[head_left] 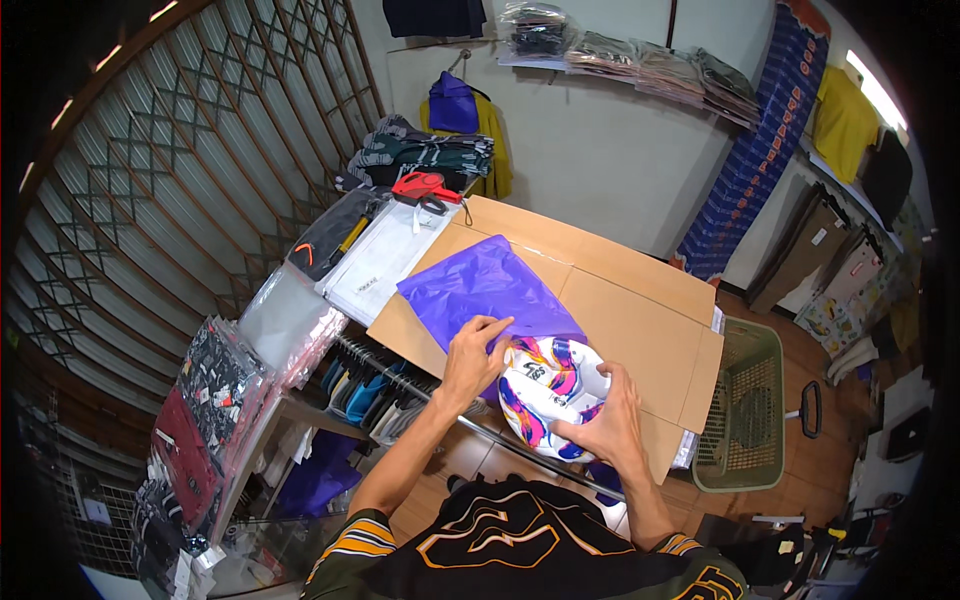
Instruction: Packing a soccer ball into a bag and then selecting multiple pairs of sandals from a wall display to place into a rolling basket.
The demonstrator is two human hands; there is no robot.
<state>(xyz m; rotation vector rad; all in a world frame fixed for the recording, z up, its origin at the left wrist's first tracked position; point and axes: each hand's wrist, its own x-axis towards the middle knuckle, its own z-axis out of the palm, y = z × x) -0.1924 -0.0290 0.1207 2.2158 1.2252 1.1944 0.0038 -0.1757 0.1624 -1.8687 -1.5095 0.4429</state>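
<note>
My right hand [612, 425] is curved round the side of a white ball with pink, purple and orange swirls [535, 370] (it looks partly caved in), at the near edge of a flat brown cardboard sheet [640, 350]. My left hand [472, 362] is bent, at the ball's other side; whether its fingers pinch anything, I cannot tell. A shiny purple plastic bag [490, 290] lies over the cardboard's left part; right of the cardboard stands an olive-green plastic basket [745, 472].
</note>
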